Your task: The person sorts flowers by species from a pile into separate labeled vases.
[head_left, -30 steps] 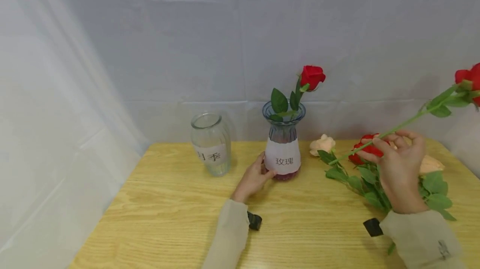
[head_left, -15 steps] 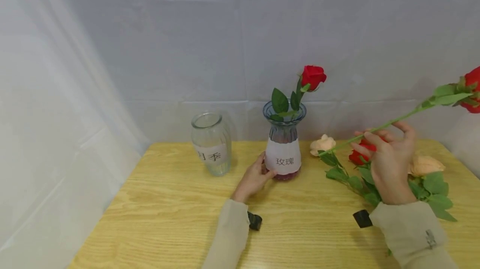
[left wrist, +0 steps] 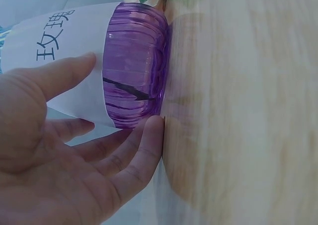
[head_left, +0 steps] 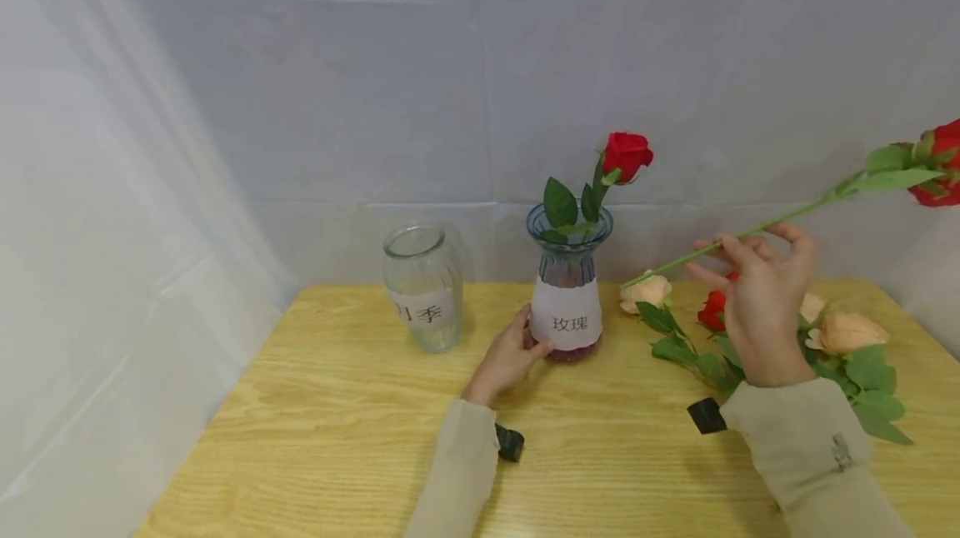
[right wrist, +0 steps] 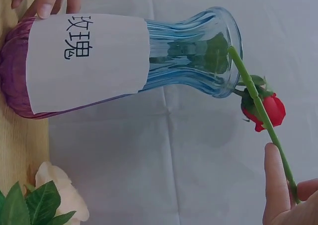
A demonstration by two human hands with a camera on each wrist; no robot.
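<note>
Raised and carried leftward since the earlier frames, the red rose (head_left: 787, 213) is now held above the tabletop (head_left: 337, 438), its cut end near the labelled vase (head_left: 567, 288). Insertion seems in hand; the stem end would need lowering into the vase's mouth. The right hand (head_left: 761, 305) pinches the stem, other fingers spread. The left hand (head_left: 508, 355) steadies the vase's base with relaxed fingers.

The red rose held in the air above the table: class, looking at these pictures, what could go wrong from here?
1. The right hand pinches the red rose's stem near its cut end, bloom far out; it might twist or slip.
2. The vase is narrow-necked and holds a rose already; the stem could snag.
3. The left hand only rests at the base; a nudge could tip it.
</note>
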